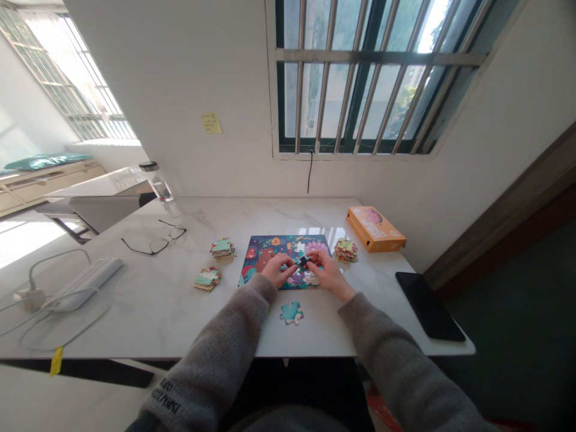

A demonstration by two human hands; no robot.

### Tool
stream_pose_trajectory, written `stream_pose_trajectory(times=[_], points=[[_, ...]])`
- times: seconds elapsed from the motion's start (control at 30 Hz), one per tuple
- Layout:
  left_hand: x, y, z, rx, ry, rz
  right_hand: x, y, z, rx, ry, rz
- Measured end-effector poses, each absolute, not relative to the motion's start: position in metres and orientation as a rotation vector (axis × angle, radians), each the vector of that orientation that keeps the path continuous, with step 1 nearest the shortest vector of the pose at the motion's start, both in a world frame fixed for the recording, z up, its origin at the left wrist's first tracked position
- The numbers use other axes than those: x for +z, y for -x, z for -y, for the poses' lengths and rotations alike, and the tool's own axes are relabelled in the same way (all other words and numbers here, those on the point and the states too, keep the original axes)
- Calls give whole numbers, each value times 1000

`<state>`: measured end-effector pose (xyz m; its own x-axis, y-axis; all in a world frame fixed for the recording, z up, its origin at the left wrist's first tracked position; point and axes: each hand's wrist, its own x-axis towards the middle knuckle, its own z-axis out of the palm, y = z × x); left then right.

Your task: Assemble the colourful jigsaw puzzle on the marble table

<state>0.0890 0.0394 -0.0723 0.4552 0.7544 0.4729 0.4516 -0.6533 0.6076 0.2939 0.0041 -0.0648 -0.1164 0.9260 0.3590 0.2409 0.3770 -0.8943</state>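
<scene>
A dark jigsaw piece [303, 262] is pinched between the thumb and fingers of my right hand [330, 275]. My left hand [278, 269] is closed, its fingertips at the left side of the same piece. Both hands are over a colourful, partly assembled jigsaw puzzle [258, 255], whose lower middle they partly cover. White gaps show in its right half. Just in front of the puzzle, a loose light-blue jigsaw piece [291, 313] lies on the white marbled table [252, 333].
Stacks of jigsaw pieces stand left [222, 249] and front-left [207, 278], with another pile [345, 250] at right. Around them are an orange box [375, 228], a black phone [429, 306], glasses [159, 243], a white power strip [85, 285] with cables and a clear bottle [158, 183].
</scene>
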Motion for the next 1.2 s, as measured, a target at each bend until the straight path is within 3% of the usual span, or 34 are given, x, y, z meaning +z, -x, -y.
stream_pose_trajectory(times=[0.33,0.73,1.2], points=[[-73,-82,-42,872,-2649,-918,-67,-296,-4,837,1096,1611],[-78,-76,-46,804,-2552,-1176,-59,-311,-2,309,1037,2101],[-85,-75,-46,585,-2584,-1370,-51,-307,-60,-102,1466,2249]])
